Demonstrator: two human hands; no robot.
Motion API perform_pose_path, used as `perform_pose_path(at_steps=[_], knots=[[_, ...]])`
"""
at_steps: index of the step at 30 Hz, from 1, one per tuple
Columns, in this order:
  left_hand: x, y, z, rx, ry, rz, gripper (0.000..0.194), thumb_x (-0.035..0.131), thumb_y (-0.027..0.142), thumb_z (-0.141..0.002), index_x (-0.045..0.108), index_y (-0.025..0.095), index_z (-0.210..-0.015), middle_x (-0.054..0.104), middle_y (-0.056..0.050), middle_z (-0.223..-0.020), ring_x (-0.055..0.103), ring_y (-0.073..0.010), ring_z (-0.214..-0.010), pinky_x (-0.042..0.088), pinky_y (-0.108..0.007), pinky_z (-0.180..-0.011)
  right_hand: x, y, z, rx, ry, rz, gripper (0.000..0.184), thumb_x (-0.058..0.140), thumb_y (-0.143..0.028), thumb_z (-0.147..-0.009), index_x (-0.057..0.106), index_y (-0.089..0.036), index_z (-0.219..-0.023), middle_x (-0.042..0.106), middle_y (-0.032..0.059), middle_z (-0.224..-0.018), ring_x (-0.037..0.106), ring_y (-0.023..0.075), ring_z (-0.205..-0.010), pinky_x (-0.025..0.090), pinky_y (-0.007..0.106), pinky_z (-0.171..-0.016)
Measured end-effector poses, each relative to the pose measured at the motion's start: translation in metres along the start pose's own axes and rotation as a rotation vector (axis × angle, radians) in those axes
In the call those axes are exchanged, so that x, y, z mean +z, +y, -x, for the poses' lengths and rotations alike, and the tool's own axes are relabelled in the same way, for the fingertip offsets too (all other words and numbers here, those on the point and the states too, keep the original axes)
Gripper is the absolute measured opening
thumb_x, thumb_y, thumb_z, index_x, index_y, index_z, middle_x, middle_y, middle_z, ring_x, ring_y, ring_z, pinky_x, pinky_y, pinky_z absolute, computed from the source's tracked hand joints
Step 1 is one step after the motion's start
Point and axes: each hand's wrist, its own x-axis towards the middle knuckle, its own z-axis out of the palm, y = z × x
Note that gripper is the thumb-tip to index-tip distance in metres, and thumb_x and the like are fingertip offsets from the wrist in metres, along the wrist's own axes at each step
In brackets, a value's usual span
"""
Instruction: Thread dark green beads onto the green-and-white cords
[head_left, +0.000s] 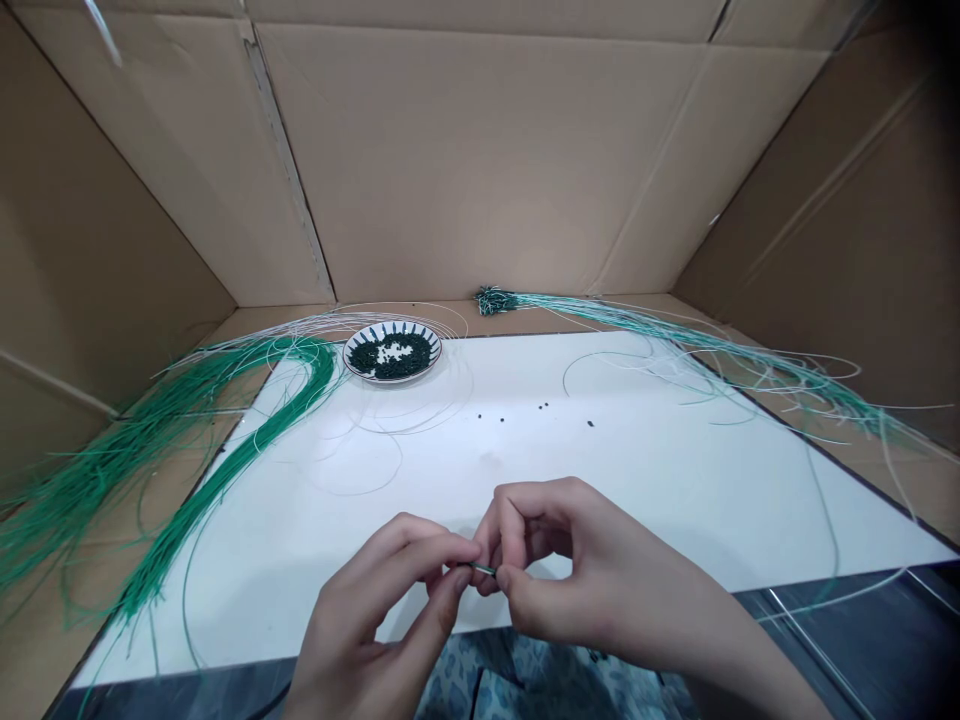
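My left hand and my right hand meet over the near edge of a white sheet. Both pinch a short piece of thin green string between thumb and forefinger, fingertips almost touching. A small patterned dish of dark green beads sits at the far left of the sheet. A few loose beads lie scattered in the middle of the sheet.
A thick bundle of green beaded strings curves along the left side. Another bundle of strings fans out from the back toward the right. Cardboard walls enclose the back and both sides. A dark surface shows at the near edge.
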Motion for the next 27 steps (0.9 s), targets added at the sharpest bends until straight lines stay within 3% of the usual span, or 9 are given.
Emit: perform_pose_path(at_steps=[15, 22, 27], knots=[[-0.0018, -0.0004, -0.0008, 0.003, -0.021, -0.019, 0.030, 0.063, 0.009, -0.094, 0.075, 0.034, -0.103, 0.074, 0.004, -0.092, 0.071, -0.0107, -0.084, 0.053, -0.015, -0.074, -0.0010, 0.0052, -0.0037, 0.004, 0.000, -0.004, 0.013, 0.064, -0.011, -0.065, 0.055, -0.020, -0.061, 0.066, 0.0017, -0.071, 0.064, 0.0214, -0.077, 0.047, 0.030, -0.069], [0.0000, -0.0035, -0.0003, 0.060, -0.075, -0.088, 0.030, 0.060, 0.004, -0.094, 0.072, 0.029, -0.105, 0.071, 0.003, -0.093, 0.069, -0.0102, -0.084, 0.052, -0.015, -0.076, -0.0049, 0.0045, -0.0043, 0.046, -0.044, 0.075, 0.009, 0.059, -0.011, -0.064, 0.055, -0.019, -0.065, 0.064, -0.0002, -0.070, 0.053, 0.0151, -0.068, 0.043, 0.027, -0.066], [-0.0004, -0.0055, 0.0000, 0.024, -0.098, -0.083, 0.027, 0.060, 0.008, -0.095, 0.072, 0.029, -0.106, 0.072, 0.002, -0.093, 0.069, -0.0113, -0.083, 0.052, -0.017, -0.075, -0.0091, 0.0039, -0.0047, 0.049, -0.074, 0.076, 0.008, 0.059, -0.013, -0.062, 0.054, -0.019, -0.064, 0.060, -0.0017, -0.067, 0.051, 0.0144, -0.065, 0.040, 0.026, -0.061]])
